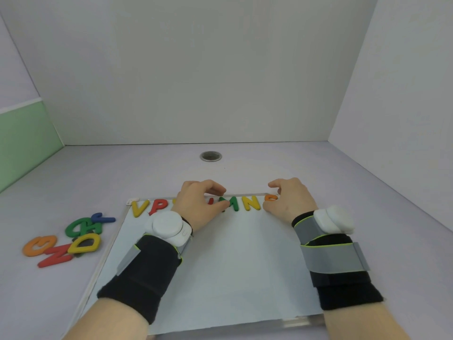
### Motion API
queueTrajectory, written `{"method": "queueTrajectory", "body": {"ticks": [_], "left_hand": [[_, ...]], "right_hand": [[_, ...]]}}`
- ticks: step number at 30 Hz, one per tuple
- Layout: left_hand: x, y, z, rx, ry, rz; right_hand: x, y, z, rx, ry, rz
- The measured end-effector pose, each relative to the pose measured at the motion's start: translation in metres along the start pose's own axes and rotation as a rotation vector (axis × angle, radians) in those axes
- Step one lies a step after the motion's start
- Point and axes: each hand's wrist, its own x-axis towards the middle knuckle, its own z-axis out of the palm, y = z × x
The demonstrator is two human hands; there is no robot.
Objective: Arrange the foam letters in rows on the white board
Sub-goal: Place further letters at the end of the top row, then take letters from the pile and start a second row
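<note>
The white board [220, 261] lies flat. Along its far edge runs one row of foam letters: a yellow V [139, 207], a red P [156, 207], a green M [232, 203], a yellow N [252, 203] and an orange letter [270, 198] at the right end. Left of the board lies a loose pile: orange S [39, 245], red Z [56, 256], yellow D [85, 243], green letters [83, 227], blue letter [103, 218].

The worktop [343, 182] is a pale lavender-grey surface, matte and evenly lit. A round metal-rimmed grommet hole [210, 156] is set into it near the back edge. A plain off-white back wall panel [196, 69] rises from the rear. A right side panel [404, 82] of the same colour meets it at a corner. The left side panel [22, 143] is light green below and pale lavender above.
</note>
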Motion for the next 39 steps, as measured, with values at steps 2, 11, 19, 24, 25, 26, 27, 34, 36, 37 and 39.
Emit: {"method": "queueTrajectory", "body": {"ticks": [2, 11, 19, 24, 25, 26, 27, 34, 36, 37, 39], "left_hand": [[-0.001, 0.003, -0.001, -0.023, 0.018, -0.005], [-0.003, 0.014, -0.014, -0.090, 0.068, 0.000], [-0.012, 0.011, -0.057, -0.036, 0.052, 0.012], [-0.037, -0.024, -0.089, -0.050, 0.112, -0.109], [-0.043, -0.032, -0.096, -0.021, 0.131, -0.125], [-0.048, -0.039, -0.103, 0.014, 0.148, -0.138], [-0.054, -0.047, -0.110, 0.036, 0.164, -0.152], [-0.096, -0.094, -0.148, 0.308, 0.349, -0.369], [-0.105, -0.101, -0.153, 0.414, 0.360, -0.424], [-0.109, -0.103, -0.155, 0.452, 0.339, -0.438], [-0.115, -0.108, -0.159, 0.461, 0.290, -0.431]], "right_hand": [[-0.003, -0.006, 0.000, 0.011, 0.013, -0.061], [-0.017, -0.036, 0.008, 0.108, -0.021, -0.321], [-0.028, -0.078, 0.007, 0.002, -0.098, -0.469], [-0.040, -0.112, 0.019, 0.012, -0.144, -0.523], [-0.043, -0.120, 0.024, 0.018, -0.150, -0.536], [-0.046, -0.128, 0.028, 0.023, -0.162, -0.543], [-0.050, -0.137, 0.032, 0.028, -0.175, -0.557], [-0.075, -0.197, 0.067, 0.028, -0.270, -0.643], [-0.079, -0.209, 0.077, 0.023, -0.299, -0.639], [-0.081, -0.214, 0.083, 0.018, -0.309, -0.637], [-0.084, -0.224, 0.092, 0.011, -0.337, -0.631]]}}
